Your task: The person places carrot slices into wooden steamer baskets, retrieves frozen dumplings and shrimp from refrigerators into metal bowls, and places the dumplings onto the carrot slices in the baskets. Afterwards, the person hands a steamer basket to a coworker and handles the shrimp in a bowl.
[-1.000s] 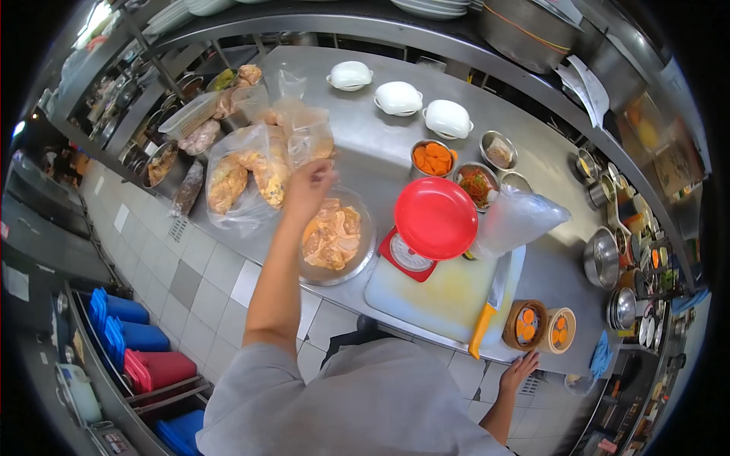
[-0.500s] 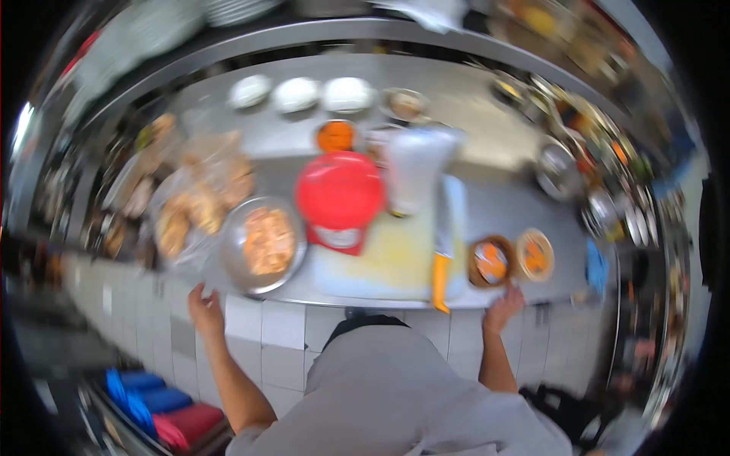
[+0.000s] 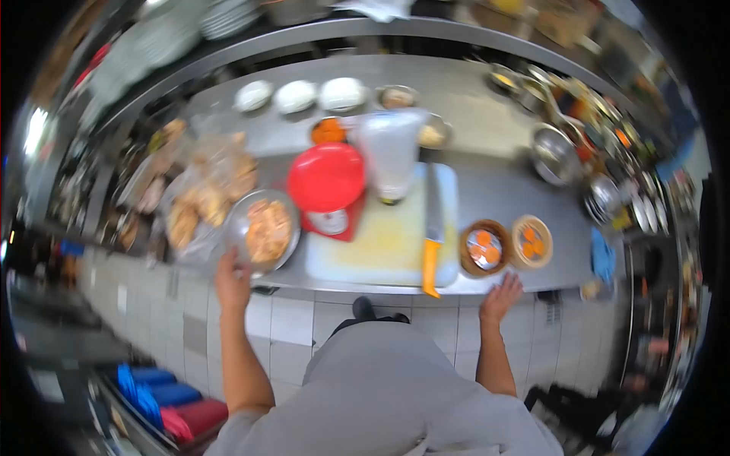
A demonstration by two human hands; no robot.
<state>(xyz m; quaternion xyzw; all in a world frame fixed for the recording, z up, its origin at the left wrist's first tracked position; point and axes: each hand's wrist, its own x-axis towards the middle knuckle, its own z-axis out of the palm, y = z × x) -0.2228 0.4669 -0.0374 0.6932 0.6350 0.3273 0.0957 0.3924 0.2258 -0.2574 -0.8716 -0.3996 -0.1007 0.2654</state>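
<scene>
My left hand is at the near left rim of a metal bowl of pale orange, raw-looking meat pieces, its fingers seemingly closed on the rim. With fingers spread, my right hand rests by the counter's front edge, holding nothing. Just beyond it are a brown round basket and a lighter round basket, both with orange slices inside. A yellow-handled knife lies on the white cutting board. A red kitchen scale stands between bowl and board.
Clear plastic bags of meat lie left of the bowl. A tall translucent plastic item stands behind the board. White bowls and a small bowl of orange food are farther back. Metal bowls crowd the right; a blue cloth is near the edge.
My left hand has moved forward and right, from beside the counter to the metal bowl's rim. The right hand's fingers have spread out. The whole view has shifted slightly.
</scene>
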